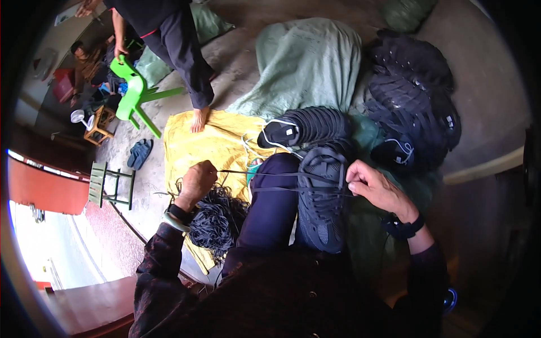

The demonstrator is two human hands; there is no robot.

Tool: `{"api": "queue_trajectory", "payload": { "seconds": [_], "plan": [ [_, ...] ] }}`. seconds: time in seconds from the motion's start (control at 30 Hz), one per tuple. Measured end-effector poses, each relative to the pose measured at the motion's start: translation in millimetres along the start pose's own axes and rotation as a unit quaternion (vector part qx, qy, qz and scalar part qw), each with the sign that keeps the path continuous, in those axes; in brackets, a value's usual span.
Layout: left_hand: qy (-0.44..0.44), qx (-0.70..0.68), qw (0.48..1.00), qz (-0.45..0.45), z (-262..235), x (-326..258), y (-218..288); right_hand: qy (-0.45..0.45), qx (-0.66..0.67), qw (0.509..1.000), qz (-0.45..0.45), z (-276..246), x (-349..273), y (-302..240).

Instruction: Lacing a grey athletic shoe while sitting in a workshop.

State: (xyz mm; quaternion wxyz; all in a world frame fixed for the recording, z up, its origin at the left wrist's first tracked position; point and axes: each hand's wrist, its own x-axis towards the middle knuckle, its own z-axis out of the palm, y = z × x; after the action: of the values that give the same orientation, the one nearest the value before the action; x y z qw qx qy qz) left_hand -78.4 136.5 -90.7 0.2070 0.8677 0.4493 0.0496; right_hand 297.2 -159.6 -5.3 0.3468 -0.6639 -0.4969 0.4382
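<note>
A dark grey shoe upper (321, 197) rests on my right thigh. My right hand (375, 186) sits at its right edge, fingers pinched on a black lace (265, 173) that runs across the upper. Off to the left, my left hand (197, 181) holds the lace's other end, pulled taut. A bundle of black laces (217, 219) lies below my left hand on a yellow sheet (191, 147).
A second dark shoe upper with a white cord (304, 128) lies ahead. Several black uppers (414, 96) are piled at the right beside a green sack (307, 62). A standing barefoot person (180, 45) holds a green plastic chair (132, 93). Green stool (110, 183) and sandals (140, 153) at left.
</note>
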Motion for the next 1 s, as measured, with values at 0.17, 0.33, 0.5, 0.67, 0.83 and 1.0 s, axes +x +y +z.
{"api": "queue_trajectory", "payload": {
  "seconds": [0.17,0.33,0.5,0.67,0.83,1.0],
  "plan": [
    [-0.017,0.043,0.999,0.011,4,-5,3,-0.06,-0.085,0.994,0.026,-6,-5,-25],
    [-0.04,0.066,0.996,0.055,8,0,6,-0.093,-0.141,0.986,-0.014,-11,-12,-27],
    [-0.078,0.05,0.991,0.102,9,1,20,-0.12,-0.152,0.981,-0.024,-13,-17,-32],
    [-0.061,-0.044,0.981,0.18,4,3,56,-0.116,-0.127,0.985,-0.008,-15,-21,-46],
    [-0.037,-0.148,0.959,0.237,0,3,111,-0.049,-0.109,0.99,-0.079,-11,-21,-39],
    [-0.045,-0.157,0.942,0.293,7,3,144,-0.026,-0.063,0.992,-0.104,-7,-13,-37]
  ]
}}
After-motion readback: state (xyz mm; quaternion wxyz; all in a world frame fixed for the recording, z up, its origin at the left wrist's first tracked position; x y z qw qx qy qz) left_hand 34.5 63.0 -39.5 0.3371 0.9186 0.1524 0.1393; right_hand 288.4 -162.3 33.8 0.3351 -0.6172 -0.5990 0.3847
